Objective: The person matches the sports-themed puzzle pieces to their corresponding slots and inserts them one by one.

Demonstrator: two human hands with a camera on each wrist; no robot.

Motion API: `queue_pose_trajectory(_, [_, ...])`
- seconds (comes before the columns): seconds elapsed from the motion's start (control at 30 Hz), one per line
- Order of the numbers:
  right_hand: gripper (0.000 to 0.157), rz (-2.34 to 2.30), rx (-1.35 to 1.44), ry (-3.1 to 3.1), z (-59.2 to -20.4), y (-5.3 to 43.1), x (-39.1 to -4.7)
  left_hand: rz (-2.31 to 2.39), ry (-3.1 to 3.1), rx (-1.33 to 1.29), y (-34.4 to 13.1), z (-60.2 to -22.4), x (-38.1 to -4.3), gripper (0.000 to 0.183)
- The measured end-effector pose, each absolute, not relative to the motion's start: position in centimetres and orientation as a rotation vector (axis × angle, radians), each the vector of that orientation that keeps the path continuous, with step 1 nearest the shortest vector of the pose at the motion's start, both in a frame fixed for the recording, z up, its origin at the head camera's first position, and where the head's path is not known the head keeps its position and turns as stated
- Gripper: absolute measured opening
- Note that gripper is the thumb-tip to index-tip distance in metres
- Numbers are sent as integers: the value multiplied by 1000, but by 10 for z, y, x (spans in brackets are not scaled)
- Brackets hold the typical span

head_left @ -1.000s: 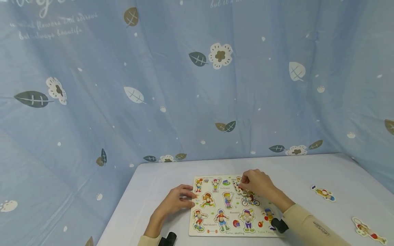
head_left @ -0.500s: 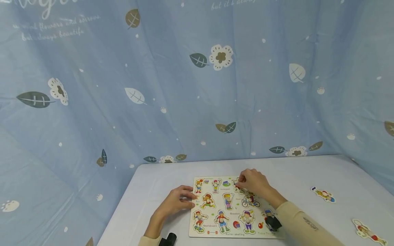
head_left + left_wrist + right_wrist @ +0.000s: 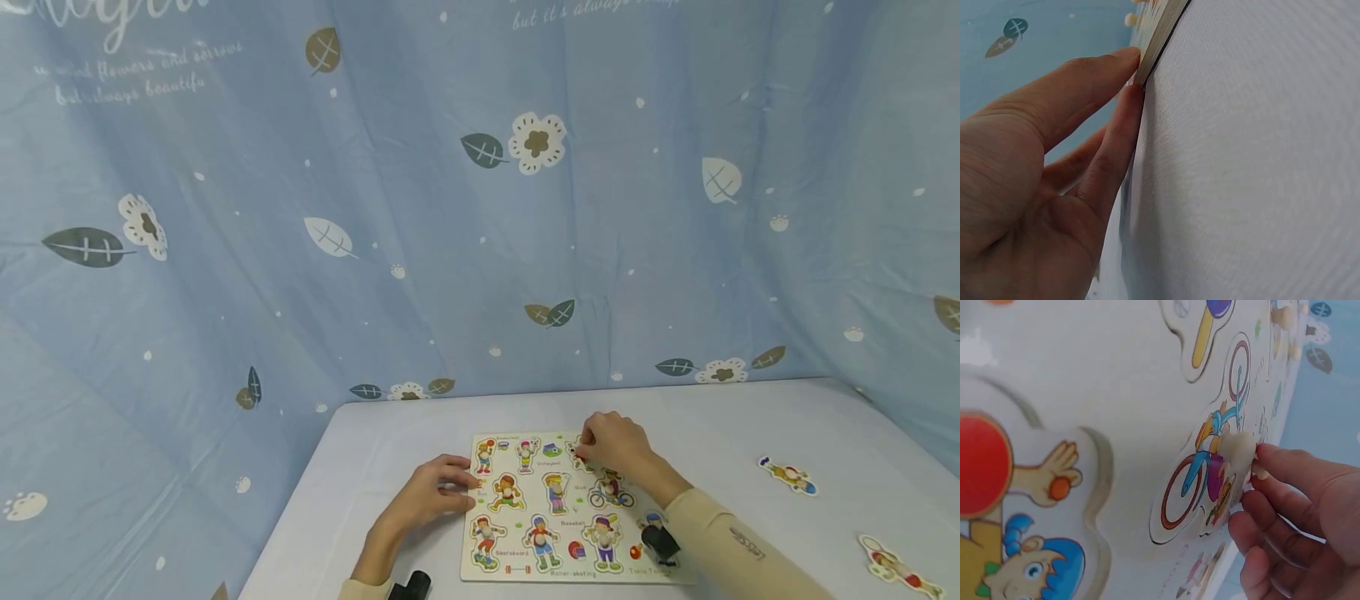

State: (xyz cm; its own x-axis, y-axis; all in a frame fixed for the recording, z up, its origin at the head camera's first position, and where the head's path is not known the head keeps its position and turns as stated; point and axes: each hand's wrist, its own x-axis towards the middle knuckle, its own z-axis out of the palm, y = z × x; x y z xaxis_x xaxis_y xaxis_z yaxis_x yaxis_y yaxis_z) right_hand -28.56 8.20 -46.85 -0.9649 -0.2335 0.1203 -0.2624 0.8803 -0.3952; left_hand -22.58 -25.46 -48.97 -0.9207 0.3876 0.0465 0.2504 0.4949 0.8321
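Note:
A wooden peg puzzle board with cartoon sports figures lies on the white table. At its left edge my left hand touches the rim with thumb and fingertips; in the left wrist view its fairly straight fingers meet the board's side. Over the upper right part, my right hand pinches the small knob of a puzzle piece with a black-and-white ball, mostly hidden by the fingers. Beyond the bicycle piece and its knob, the right wrist view shows the thumb and fingertips together.
Two loose puzzle pieces lie on the table to the right: a figure with blue ends and, nearer, a racket player. Several figures with round knobs sit in the board. A blue patterned curtain hangs behind the table.
My right hand has moved slightly left and lowered the ball piece into the board's upper right area, where it was tilted above before. The left hand stays at the edge.

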Motion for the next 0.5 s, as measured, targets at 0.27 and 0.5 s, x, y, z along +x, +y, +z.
queue_pose_trajectory(0.27, [26, 661, 402, -2972, -469, 82, -284, 1390, 2596, 546, -255, -490, -227, 24])
queue_pose_trajectory(0.5, [23, 703, 383, -2978, -468, 81, -281, 1408, 2587, 530, -253, -488, -227, 25])
